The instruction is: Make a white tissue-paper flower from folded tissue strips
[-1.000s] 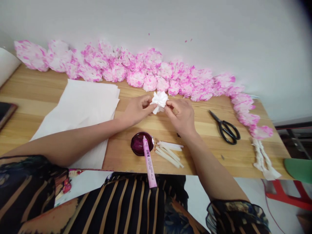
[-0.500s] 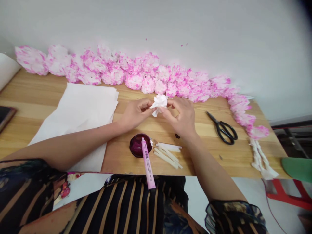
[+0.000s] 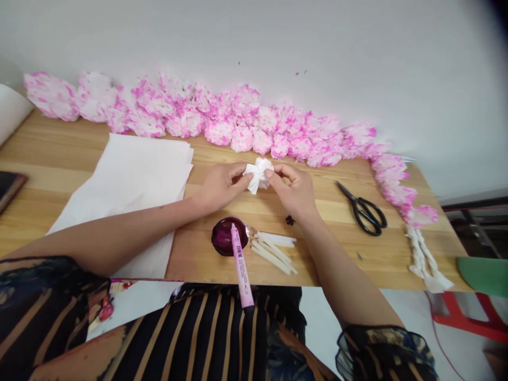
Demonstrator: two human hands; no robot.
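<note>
A small gathered piece of white paper [image 3: 259,173] is held between my two hands above the middle of the table. My left hand [image 3: 223,185] pinches its left side with thumb and fingers. On the right side, my right hand [image 3: 294,189] grips it, the thumb pressed near its centre. Nearer to me lies a dark round dish [image 3: 224,236] with purple liquid. A pink pen-like tube [image 3: 241,267] rests on its rim, its tip over the dish. Several pale thin sticks [image 3: 274,251] lie just right of the dish.
Pink and white paper flowers [image 3: 242,124] line the wall along the wooden table [image 3: 329,254]. White sheets [image 3: 135,174] lie at left, black scissors [image 3: 367,214] at right. White twisted strips [image 3: 426,262] hang near the right edge. A dark phone-like object [image 3: 10,188] sits far left.
The white paper has turned and spread between my fingers, showing its pinched centre. Both hands have shifted slightly.
</note>
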